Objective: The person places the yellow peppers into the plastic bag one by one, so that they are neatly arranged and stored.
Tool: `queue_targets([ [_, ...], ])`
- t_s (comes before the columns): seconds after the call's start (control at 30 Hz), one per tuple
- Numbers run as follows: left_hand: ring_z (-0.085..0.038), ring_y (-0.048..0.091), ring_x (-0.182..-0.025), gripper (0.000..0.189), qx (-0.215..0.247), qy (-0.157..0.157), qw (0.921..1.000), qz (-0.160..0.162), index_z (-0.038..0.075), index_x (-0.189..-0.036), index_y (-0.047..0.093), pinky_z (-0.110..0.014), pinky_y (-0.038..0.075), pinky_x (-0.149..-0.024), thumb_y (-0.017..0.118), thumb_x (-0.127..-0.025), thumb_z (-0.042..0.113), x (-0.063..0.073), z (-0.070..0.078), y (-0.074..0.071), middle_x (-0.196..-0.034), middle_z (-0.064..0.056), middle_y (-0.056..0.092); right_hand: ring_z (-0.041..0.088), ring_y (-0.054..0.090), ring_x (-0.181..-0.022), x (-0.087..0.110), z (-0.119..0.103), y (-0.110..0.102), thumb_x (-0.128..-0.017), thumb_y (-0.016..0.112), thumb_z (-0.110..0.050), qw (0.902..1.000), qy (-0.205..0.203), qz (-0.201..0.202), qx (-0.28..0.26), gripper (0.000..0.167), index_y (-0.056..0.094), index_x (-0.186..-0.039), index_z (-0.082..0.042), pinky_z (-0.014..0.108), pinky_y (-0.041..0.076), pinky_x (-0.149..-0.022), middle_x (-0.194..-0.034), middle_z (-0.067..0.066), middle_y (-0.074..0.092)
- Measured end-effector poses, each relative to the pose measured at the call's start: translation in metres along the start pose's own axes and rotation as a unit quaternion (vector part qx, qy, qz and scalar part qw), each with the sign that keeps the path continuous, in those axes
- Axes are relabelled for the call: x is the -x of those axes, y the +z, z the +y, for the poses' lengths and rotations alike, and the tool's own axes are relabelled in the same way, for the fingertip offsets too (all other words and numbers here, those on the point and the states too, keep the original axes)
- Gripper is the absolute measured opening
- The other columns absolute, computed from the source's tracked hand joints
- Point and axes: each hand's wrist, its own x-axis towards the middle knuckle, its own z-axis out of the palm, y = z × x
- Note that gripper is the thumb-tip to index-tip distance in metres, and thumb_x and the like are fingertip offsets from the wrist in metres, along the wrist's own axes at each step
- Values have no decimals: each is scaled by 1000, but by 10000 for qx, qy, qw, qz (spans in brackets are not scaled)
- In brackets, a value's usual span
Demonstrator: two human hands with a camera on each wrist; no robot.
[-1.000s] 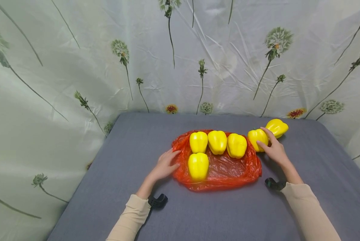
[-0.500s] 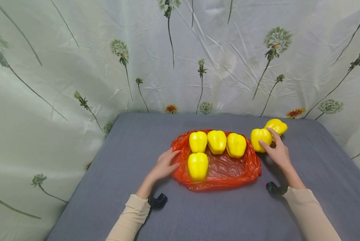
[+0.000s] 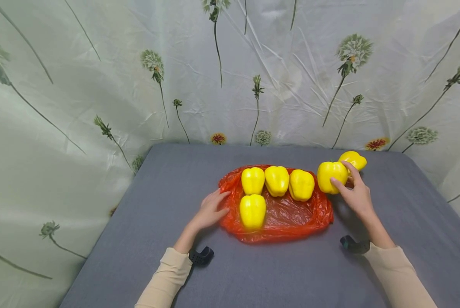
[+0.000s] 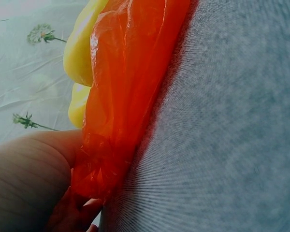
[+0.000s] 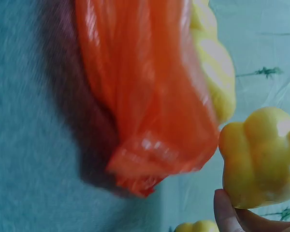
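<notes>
A red plastic bag (image 3: 287,235) lies spread with its mouth facing up, and several yellow bell peppers stand in it, one of them a front-left pepper (image 3: 253,212). At the bag's left rim, my left hand (image 3: 210,210) holds the film (image 4: 121,87) between thumb and fingers; the fingertips are partly hidden by it. My right hand (image 3: 356,194) grips another yellow bell pepper (image 3: 331,177) from its right side, thumb in front and fingers behind. This pepper (image 5: 258,159) is raised just beyond the bag's right end.
One more yellow bell pepper (image 3: 354,160) lies on the grey cloth-covered table (image 3: 176,171) behind the right hand, near the back edge. A curtain (image 3: 137,85) printed with dandelions hangs behind the table and along its left side.
The right hand has lifted its pepper slightly; it shifted right at first, then back left towards the bag. The left hand, the bag and the peppers inside have stayed in place.
</notes>
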Motion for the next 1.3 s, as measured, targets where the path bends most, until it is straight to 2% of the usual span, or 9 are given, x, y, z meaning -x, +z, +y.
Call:
queue_targets([
  [0.1, -34, 25, -143, 53, 4, -6, 10000, -23, 8, -139, 43, -57, 16, -115, 56, -90, 23, 0, 1, -1, -148, -15, 40, 47, 49, -115, 4, -6, 0, -93, 51, -42, 10000, -52, -8, 0, 67, 21, -149, -22, 59, 43, -88, -134, 37, 44],
  [0.27, -34, 24, -144, 53, 52, -52, 10000, -30, 9, -139, 43, -57, 15, -116, 56, -90, 22, 0, 2, -1, -149, -15, 39, 44, 52, -110, 10, -14, 2, -93, 52, -41, 9998, -210, -29, 8, 65, 23, -148, -23, 47, 45, -81, -132, 36, 47],
  [0.33, -33, 23, -144, 53, 46, -74, 10000, -36, 9, -139, 43, -57, 15, -116, 56, -90, 22, 0, 3, -2, -149, -14, 39, 43, 52, -109, 12, -17, 2, -93, 52, -40, 9997, -248, -68, 5, 65, 23, -148, -23, 46, 46, -80, -131, 36, 48],
  [0.47, -34, 24, -143, 52, 46, -75, 10000, -29, 8, -139, 44, -57, 16, -115, 57, -90, 22, 1, 2, -1, -148, -15, 39, 43, 52, -110, 19, -22, 4, -93, 52, -40, 9995, -254, -187, -48, 66, 21, -149, -25, 51, 45, -83, -130, 35, 49],
  [0.57, -34, 25, -143, 53, 70, -81, 9999, -31, 8, -139, 44, -57, 16, -115, 57, -90, 22, 1, 3, -2, -149, -15, 38, 42, 53, -109, 23, -25, 5, -93, 53, -40, 9992, -291, -260, -30, 66, 21, -149, -25, 51, 46, -83, -129, 34, 50],
  [0.77, -34, 24, -143, 53, 81, -106, 9999, -41, 8, -139, 44, -58, 16, -115, 56, -89, 22, 1, 4, -3, -149, -15, 38, 42, 57, -105, 29, -28, 10, -93, 54, -34, 9976, -597, -355, 66, 63, 23, -147, -22, 40, 47, -76, -124, 33, 55],
  [1.0, -34, 25, -143, 53, 82, -101, 9999, -68, 8, -139, 44, -58, 16, -115, 56, -89, 23, 1, 4, -3, -150, -15, 37, 43, 57, -105, 39, -33, 17, -94, 53, -34, 9967, -564, -583, -34, 63, 22, -146, -22, 51, 51, -81, -123, 34, 55],
  [1.13, -35, 25, -143, 53, 68, -77, 9999, -34, 8, -138, 44, -58, 17, -115, 57, -89, 22, 1, 4, -2, -149, -16, 38, 43, 56, -107, 43, -36, 20, -94, 53, -34, 9959, -515, -734, -89, 63, 20, -146, -23, 52, 51, -84, -124, 33, 54],
  [1.3, -33, 24, -144, 53, 0, -97, 9999, -55, 8, -139, 44, -57, 16, -116, 56, -89, 22, 1, 3, -2, -149, -15, 38, 41, 57, -107, 48, -37, 26, -93, 54, -33, 9948, -527, -861, -95, 64, 20, -146, -22, 47, 51, -82, -124, 32, 54],
])
